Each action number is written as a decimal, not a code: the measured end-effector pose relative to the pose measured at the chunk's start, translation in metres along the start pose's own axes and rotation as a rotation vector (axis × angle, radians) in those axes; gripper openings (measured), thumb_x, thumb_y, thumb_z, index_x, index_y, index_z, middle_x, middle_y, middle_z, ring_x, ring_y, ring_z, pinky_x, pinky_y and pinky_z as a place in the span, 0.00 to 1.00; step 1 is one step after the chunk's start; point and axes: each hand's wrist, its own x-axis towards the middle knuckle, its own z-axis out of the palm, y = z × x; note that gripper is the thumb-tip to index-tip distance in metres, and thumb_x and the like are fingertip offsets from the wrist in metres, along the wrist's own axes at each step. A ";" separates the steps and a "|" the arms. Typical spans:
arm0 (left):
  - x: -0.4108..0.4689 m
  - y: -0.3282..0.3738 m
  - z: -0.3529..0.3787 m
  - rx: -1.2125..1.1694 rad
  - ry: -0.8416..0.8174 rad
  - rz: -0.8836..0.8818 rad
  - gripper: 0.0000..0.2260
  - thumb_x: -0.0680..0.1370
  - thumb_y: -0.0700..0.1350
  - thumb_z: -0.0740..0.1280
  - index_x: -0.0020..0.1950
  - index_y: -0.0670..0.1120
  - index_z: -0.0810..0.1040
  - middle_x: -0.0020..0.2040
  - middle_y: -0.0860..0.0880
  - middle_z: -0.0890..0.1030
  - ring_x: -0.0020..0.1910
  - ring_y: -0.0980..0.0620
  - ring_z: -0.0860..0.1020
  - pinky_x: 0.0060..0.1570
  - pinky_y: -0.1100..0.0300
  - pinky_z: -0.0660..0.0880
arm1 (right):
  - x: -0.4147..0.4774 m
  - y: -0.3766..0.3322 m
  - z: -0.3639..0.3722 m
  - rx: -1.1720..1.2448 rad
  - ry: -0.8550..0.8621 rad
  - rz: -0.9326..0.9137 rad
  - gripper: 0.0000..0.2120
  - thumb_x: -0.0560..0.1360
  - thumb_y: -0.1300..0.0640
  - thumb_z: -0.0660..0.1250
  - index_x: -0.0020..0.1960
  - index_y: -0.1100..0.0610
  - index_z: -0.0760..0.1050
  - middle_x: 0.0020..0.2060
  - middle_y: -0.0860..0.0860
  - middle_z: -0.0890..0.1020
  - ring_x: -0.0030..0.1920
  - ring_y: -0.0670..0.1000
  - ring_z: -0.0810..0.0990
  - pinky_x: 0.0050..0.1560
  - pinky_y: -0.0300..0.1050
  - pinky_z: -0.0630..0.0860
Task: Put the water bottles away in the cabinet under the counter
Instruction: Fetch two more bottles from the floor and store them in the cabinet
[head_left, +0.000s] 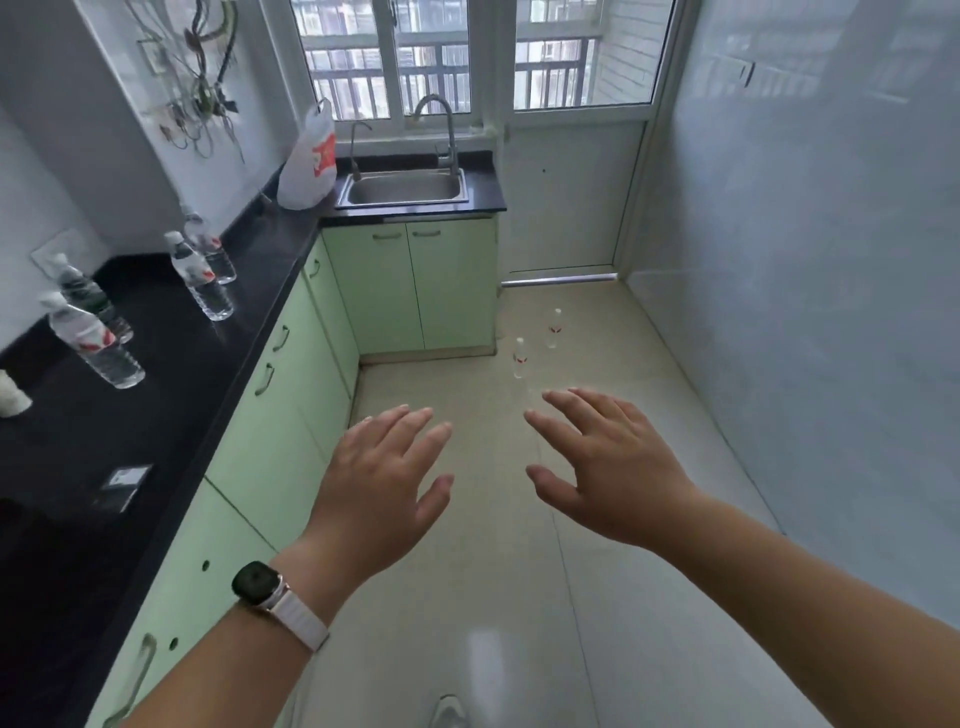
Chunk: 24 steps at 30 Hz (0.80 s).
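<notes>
Both hands are held out over the floor, palms down and fingers spread, with nothing in either grip: the left hand (382, 483) sits beside the green cabinet doors (291, 395) and the right hand (608, 467) is level with it, a clear gap between the two. A watch (260, 584) on a pale strap circles the left wrist. Four water bottles stand on the black bench (156, 395) well to the left of the hands: the nearest bottle (93, 340), a second bottle (88, 296) close behind it, a third bottle (200, 275) farther along, and a fourth bottle (208, 249) just behind the third. Two more bottles stand on the floor (519, 571) ahead of the hands: the near floor bottle (519, 357) just beyond the right fingertips and the far floor bottle (555, 327) a little behind it, both near the sink cabinet (415, 286). All cabinet doors in view are closed. A white plastic bag (309, 161) with red print stands in the bench corner beside the sink (405, 187) and its tap (441, 130). A white object (13, 395) at the left edge is cut off and cannot be identified. The four bench bottles are blurred and their labels cannot be read. A small dark item (124, 483) lies flat on the near bench; its nature is unclear.
</notes>
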 end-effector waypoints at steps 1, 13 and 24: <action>0.012 -0.013 0.005 -0.006 -0.006 0.002 0.22 0.76 0.56 0.61 0.65 0.47 0.80 0.64 0.45 0.80 0.65 0.41 0.76 0.63 0.46 0.68 | 0.017 0.000 0.005 -0.002 0.001 -0.002 0.28 0.74 0.37 0.58 0.66 0.52 0.77 0.63 0.55 0.79 0.64 0.59 0.76 0.63 0.54 0.72; 0.152 -0.114 0.073 -0.085 -0.038 0.123 0.23 0.76 0.57 0.62 0.65 0.47 0.80 0.65 0.44 0.80 0.65 0.41 0.77 0.64 0.43 0.73 | 0.145 0.037 0.047 -0.033 0.014 0.129 0.28 0.74 0.38 0.59 0.66 0.53 0.77 0.63 0.55 0.79 0.63 0.59 0.76 0.62 0.54 0.73; 0.270 -0.077 0.149 -0.090 -0.090 0.205 0.23 0.76 0.57 0.61 0.65 0.47 0.79 0.65 0.44 0.80 0.65 0.40 0.76 0.64 0.43 0.72 | 0.187 0.161 0.101 0.009 -0.009 0.202 0.28 0.74 0.39 0.59 0.65 0.54 0.77 0.63 0.56 0.79 0.63 0.60 0.77 0.62 0.55 0.73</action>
